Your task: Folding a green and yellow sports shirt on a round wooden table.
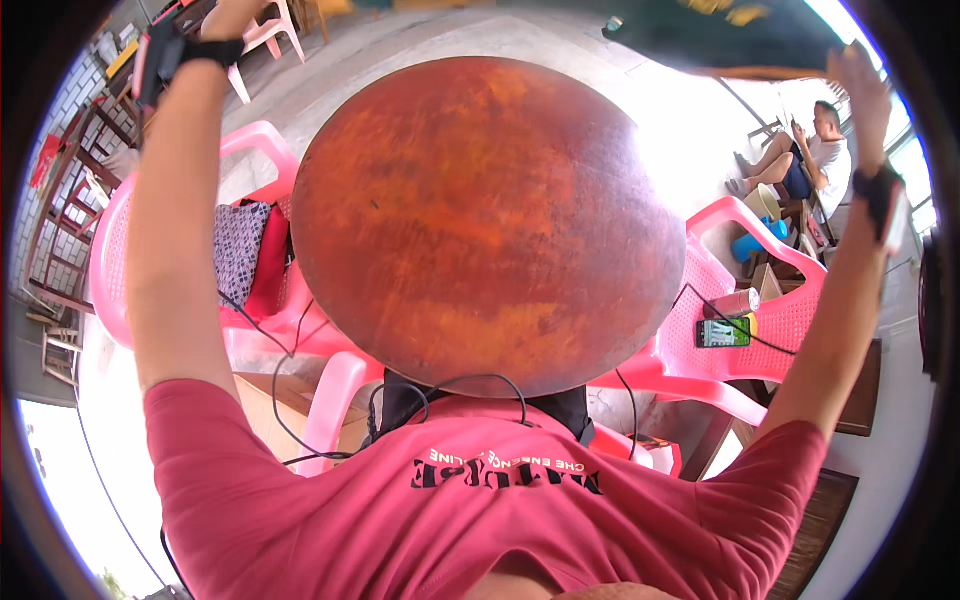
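Hands: both raised wide of the body at the top of the frame. Left hand (235, 14), upper left, partly cut off by the frame's edge; its fingers are out of sight, so I cannot say whether it grips anything. Right hand (860, 95), upper right, fingers closed on the end of a dark green cloth (735, 38).

Cloth: stretched along the upper edge of the frame, reaching from the right hand back toward the left hand's side; yellow patches visible, outline blurred, upper part cut off. It hangs beyond the far right rim of a round wooden table (490, 220). Whether its other end meets the left hand is not visible.

Edges: the table's near rim sits just in front of the person's red T-shirt (480, 520), at lower centre. A pink plastic chair (112, 265) flanks it at left, bearing a patterned fabric item (238, 250); a second pink chair (790, 320) at right carries a smartphone (722, 333) and, just beside it, a can (732, 303). A black cable (490, 376) loops across the near rim.

Room: widest gap lies between the two forearms, over the reddish-brown tabletop. Pale floor extends beyond the far rim; a seated person (822, 155) is at upper right, inward of the right forearm.
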A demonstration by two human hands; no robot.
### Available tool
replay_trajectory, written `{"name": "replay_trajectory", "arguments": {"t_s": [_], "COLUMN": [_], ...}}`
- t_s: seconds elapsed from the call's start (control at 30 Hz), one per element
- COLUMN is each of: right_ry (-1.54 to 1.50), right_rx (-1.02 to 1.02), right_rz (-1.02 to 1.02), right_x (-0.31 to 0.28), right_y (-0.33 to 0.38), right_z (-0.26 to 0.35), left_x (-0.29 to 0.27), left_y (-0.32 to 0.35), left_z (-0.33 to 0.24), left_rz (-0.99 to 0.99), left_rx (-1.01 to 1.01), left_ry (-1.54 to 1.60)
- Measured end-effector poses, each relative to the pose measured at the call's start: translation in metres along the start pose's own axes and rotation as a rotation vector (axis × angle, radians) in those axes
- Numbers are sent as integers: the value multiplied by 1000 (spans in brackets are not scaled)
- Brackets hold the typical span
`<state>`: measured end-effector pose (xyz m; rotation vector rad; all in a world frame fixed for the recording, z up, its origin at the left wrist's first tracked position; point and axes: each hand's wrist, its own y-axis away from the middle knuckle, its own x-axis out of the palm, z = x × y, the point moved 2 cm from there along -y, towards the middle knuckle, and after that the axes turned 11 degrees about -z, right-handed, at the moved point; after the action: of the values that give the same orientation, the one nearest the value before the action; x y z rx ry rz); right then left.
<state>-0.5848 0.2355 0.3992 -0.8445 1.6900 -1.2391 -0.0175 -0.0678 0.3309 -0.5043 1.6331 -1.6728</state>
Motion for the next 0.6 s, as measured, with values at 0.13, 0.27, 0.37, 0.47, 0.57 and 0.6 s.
{"name": "replay_trajectory", "arguments": {"t_s": [0.13, 0.27, 0.37, 0.47, 0.57, 0.6], "right_ry": [-281, -394, -481, -436, -423, -441], "right_rx": [35, -15, 98, 119, 104, 118], "right_rz": [461, 689, 695, 637, 657, 632], "right_x": [7, -45, -75, -90, -78, -80], "right_y": [200, 397, 435, 434, 434, 429], "right_z": [57, 145, 188, 185, 174, 174], "left_x": [19, -8, -36, -48, -35, -37], "left_y": [174, 339, 387, 375, 350, 334], "left_z": [14, -44, -55, -50, -33, -31], "left_rz": [72, 424, 402, 569, 618, 570], "left_rx": [335, 140, -166, -85, 104, 141], "left_ry": [-23, 220, 175, 194, 40, 4]}}
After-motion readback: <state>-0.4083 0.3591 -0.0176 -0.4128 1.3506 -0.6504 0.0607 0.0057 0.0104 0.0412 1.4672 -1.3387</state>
